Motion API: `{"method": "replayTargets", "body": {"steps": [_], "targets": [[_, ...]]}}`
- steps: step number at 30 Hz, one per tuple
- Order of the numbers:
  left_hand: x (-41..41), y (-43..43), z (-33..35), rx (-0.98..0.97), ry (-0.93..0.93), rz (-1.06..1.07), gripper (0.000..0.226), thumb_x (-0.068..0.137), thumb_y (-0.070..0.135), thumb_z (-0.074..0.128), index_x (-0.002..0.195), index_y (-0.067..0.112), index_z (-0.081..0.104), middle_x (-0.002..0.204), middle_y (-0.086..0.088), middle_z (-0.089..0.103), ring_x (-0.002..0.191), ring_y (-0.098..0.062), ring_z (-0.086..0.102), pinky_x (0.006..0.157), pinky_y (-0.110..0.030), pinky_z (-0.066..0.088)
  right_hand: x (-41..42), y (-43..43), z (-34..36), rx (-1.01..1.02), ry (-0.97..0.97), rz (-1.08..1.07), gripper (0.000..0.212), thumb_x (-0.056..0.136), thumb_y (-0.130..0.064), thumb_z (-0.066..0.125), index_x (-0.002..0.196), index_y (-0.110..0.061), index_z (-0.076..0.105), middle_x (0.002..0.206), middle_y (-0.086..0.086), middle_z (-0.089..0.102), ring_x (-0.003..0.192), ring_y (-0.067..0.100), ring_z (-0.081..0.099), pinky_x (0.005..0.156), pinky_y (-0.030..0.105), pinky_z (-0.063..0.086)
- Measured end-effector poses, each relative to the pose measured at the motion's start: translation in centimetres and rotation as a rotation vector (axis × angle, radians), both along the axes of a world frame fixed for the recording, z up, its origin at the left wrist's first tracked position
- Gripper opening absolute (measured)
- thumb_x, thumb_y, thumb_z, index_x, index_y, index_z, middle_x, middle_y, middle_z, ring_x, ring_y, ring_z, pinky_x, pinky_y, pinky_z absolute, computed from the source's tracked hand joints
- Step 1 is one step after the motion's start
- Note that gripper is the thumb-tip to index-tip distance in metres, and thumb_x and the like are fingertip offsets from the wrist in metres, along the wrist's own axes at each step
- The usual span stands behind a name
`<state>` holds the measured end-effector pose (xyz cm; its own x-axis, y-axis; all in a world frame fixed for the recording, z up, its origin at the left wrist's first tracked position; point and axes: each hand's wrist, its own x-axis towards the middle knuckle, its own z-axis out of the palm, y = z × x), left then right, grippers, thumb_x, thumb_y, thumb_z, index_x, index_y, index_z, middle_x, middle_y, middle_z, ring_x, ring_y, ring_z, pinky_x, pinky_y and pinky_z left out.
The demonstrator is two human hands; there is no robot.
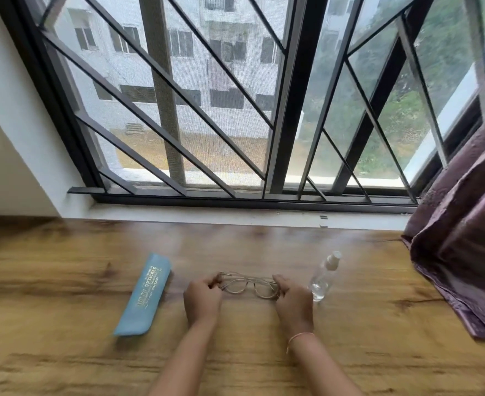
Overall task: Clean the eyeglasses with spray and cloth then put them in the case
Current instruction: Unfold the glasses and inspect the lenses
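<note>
Thin-framed clear eyeglasses [248,284] lie at the middle of the wooden table [64,281]. My left hand [202,300] grips their left end and my right hand [294,302] grips their right end. A blue soft case [143,295] with gold lettering lies flat to the left of my left hand. A small clear spray bottle [323,277] with a white cap lies tilted just right of my right hand. No cleaning cloth is in view.
A barred window [235,95] with a white sill [235,217] runs along the table's far edge. A purple curtain [461,247] drapes onto the table at the right. A wall corner stands at the far left.
</note>
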<state>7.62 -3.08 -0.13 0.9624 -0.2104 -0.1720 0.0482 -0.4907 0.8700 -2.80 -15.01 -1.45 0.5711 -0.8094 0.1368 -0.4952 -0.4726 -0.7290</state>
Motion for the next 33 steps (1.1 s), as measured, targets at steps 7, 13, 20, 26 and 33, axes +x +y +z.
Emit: {"method": "replayTargets", "body": {"steps": [7, 13, 20, 26, 33], "targets": [[0.2, 1.6, 1.0, -0.135, 0.031, -0.028, 0.024, 0.079, -0.002, 0.062, 0.097, 0.01, 0.073, 0.095, -0.006, 0.072, 0.09, -0.01, 0.06, 0.079, -0.02, 0.042, -0.9, 0.6, 1.8, 0.017, -0.181, 0.017, 0.025, 0.07, 0.01, 0.068, 0.093, 0.001, 0.071, 0.091, 0.016, 0.072, 0.087, 0.017, 0.066, 0.078, 0.003, 0.039], [0.8, 2.1, 5.3, -0.479, 0.039, -0.015, 0.027, 0.076, -0.014, 0.058, 0.092, 0.004, 0.072, 0.071, 0.007, 0.071, 0.073, -0.003, 0.066, 0.071, -0.016, 0.052, -0.5, 0.8, 6.3, -0.122, -0.435, -0.046, 0.034, 0.064, 0.023, 0.061, 0.082, -0.003, 0.074, 0.075, 0.011, 0.073, 0.069, 0.015, 0.068, 0.073, 0.011, 0.049], [0.0, 2.5, 11.6, -1.018, 0.267, -0.166, 0.028, 0.087, -0.011, 0.045, 0.097, 0.003, 0.067, 0.082, -0.006, 0.073, 0.074, -0.01, 0.067, 0.066, -0.016, 0.054, -1.3, 0.0, 11.9, -0.154, -0.697, -0.089, 0.034, 0.065, 0.019, 0.066, 0.082, -0.01, 0.075, 0.072, -0.004, 0.07, 0.069, -0.004, 0.065, 0.069, 0.009, 0.05], [-1.1, 2.3, 13.3, -1.154, 0.34, -0.154, 0.026, 0.089, -0.01, 0.044, 0.097, 0.002, 0.067, 0.079, -0.007, 0.072, 0.073, -0.012, 0.067, 0.068, -0.018, 0.055, -1.8, 0.1, 13.7, -0.083, -0.795, -0.078, 0.04, 0.07, 0.016, 0.066, 0.083, -0.021, 0.072, 0.075, -0.002, 0.072, 0.072, 0.003, 0.068, 0.075, 0.02, 0.054], [-1.6, 1.9, 12.6, -1.351, 0.565, -0.041, 0.022, 0.091, -0.007, 0.042, 0.097, -0.002, 0.063, 0.078, -0.008, 0.073, 0.07, -0.014, 0.07, 0.062, -0.02, 0.057, -1.7, 0.3, 14.3, 0.185, -0.9, -0.119, 0.043, 0.069, 0.018, 0.064, 0.068, -0.024, 0.073, 0.062, -0.013, 0.07, 0.065, 0.006, 0.067, 0.073, 0.021, 0.055]]}}
